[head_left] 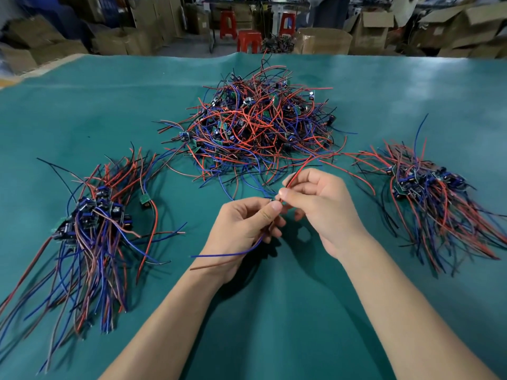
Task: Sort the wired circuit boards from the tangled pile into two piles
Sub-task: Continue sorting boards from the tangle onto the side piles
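A tangled pile [255,124] of small circuit boards with red, blue and black wires lies at the middle of the green table [274,311]. A sorted pile [90,229] lies at the left and a second sorted pile [428,193] at the right. In front of the tangled pile, my left hand [244,229] pinches one wired board; its blue and brown-red wires [227,255] trail out to the left under the hand. My right hand [321,204] pinches a red wire [297,172] of the same piece, which rises toward the tangled pile. The board itself is mostly hidden between my fingertips.
The table's far edge [247,54] runs across the top. Beyond it stand red stools [248,41] and several cardboard boxes [373,28]. One single board with a red wire [145,200] lies just right of the left pile.
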{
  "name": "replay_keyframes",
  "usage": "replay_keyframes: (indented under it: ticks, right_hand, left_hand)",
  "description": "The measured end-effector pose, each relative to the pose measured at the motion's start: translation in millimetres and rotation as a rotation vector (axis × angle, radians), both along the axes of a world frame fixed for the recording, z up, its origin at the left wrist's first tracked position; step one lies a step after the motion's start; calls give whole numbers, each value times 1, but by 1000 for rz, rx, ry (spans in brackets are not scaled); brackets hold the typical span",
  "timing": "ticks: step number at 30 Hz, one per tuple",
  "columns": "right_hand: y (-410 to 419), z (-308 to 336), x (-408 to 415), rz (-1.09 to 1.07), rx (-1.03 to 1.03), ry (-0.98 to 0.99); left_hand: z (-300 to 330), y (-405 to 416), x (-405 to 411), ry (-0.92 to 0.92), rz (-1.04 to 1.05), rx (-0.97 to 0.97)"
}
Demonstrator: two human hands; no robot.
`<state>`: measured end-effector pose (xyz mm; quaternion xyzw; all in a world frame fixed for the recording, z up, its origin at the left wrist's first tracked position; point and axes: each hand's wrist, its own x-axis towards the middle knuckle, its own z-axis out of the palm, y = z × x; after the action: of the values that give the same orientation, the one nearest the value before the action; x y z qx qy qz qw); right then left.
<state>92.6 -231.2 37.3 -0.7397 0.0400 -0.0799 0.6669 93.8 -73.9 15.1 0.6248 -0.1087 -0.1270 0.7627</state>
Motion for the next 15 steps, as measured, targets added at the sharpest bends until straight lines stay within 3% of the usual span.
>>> replay_keyframes:
  ticks: [8, 15]
  right_hand:
    - [-15, -3, 6, -307, -233, -118]
    - [-26, -2, 8, -422, -417, -200]
  left_hand:
    - [8, 2, -8, -10, -141, 72]
    - [9, 2, -8, -28, -193, 119]
